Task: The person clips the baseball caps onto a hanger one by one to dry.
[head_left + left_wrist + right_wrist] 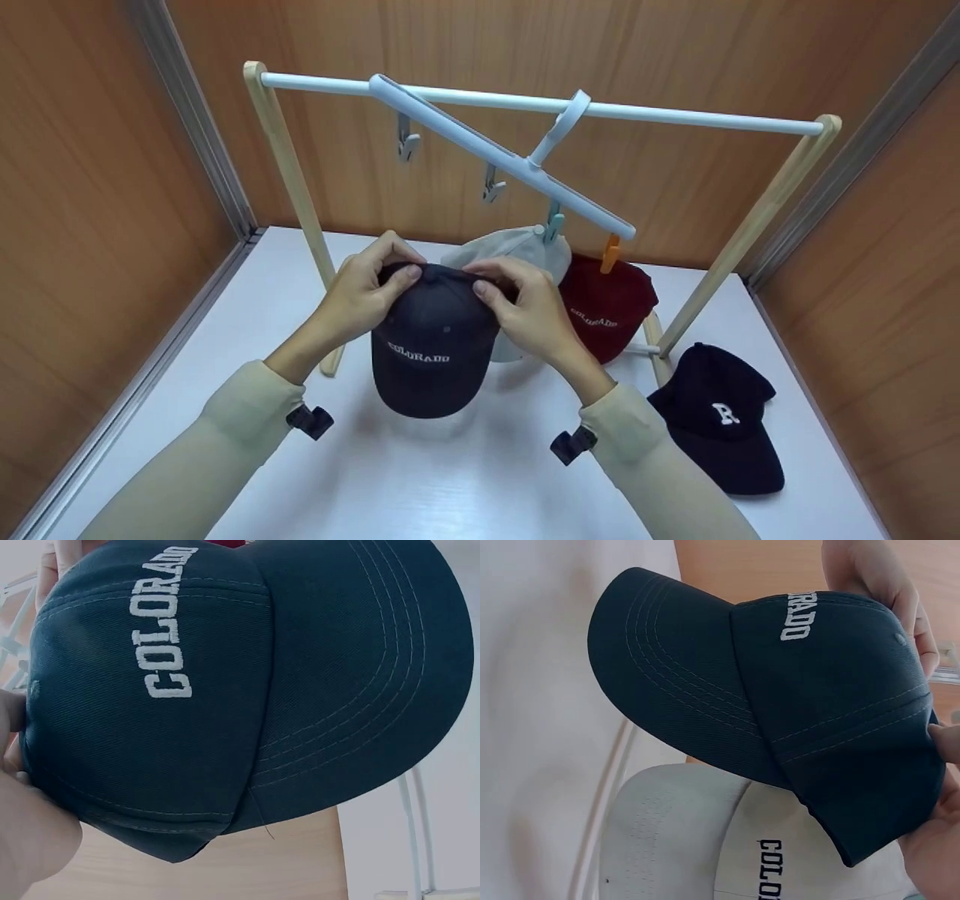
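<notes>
Wood-panelled booth (675, 45), white tabletop (420, 502). Dark cap (435, 382): mid-air, brim down, nearer than the hanger (480, 139); left hand (364, 291) and right hand (534, 311) each pinch its upper edge, thumb against fingers. Possible fault: slippage, should either pinch loosen. Probable obstruction: pale cap (521, 249), hung close behind, right. Also: red cap (611, 300), farther right; R-lettered cap (712, 382), tabletop, near right; two grey clips (407, 146), left.
</notes>
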`<state>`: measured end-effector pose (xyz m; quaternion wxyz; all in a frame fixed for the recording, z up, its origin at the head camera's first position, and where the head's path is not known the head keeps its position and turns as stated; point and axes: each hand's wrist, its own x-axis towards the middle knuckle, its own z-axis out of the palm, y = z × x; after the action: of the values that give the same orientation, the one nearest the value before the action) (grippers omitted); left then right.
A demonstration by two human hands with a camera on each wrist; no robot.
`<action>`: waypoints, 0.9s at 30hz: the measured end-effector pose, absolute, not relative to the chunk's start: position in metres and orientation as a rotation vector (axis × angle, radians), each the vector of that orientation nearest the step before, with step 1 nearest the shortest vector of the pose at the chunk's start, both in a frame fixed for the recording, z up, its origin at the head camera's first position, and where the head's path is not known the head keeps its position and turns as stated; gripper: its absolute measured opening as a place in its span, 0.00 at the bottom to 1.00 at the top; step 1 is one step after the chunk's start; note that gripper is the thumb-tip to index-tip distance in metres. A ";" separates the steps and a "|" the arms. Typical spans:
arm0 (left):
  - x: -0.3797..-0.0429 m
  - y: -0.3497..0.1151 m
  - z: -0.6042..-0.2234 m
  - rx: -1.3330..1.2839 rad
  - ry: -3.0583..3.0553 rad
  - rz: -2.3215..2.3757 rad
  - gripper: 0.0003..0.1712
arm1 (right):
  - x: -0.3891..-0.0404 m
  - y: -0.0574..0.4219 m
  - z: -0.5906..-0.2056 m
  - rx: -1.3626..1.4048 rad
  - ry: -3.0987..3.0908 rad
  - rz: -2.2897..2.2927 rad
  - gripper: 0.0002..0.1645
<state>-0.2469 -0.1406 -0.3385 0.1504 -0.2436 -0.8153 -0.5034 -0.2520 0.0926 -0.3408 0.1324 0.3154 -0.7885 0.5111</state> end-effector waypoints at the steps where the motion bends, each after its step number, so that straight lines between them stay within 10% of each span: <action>1: -0.247 -0.140 -0.337 -0.707 -2.335 -1.452 0.05 | -0.252 0.093 -0.340 0.910 -2.286 1.483 0.13; 27: -0.297 -0.129 -0.339 -0.806 -2.214 -1.545 0.03 | -0.292 0.113 -0.342 0.890 -2.269 1.469 0.14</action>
<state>-0.2971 -0.1289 -0.3389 0.1613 -0.2824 -0.7755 -0.5412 -0.2924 0.1130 -0.3422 0.1472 0.3092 -0.7887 0.5105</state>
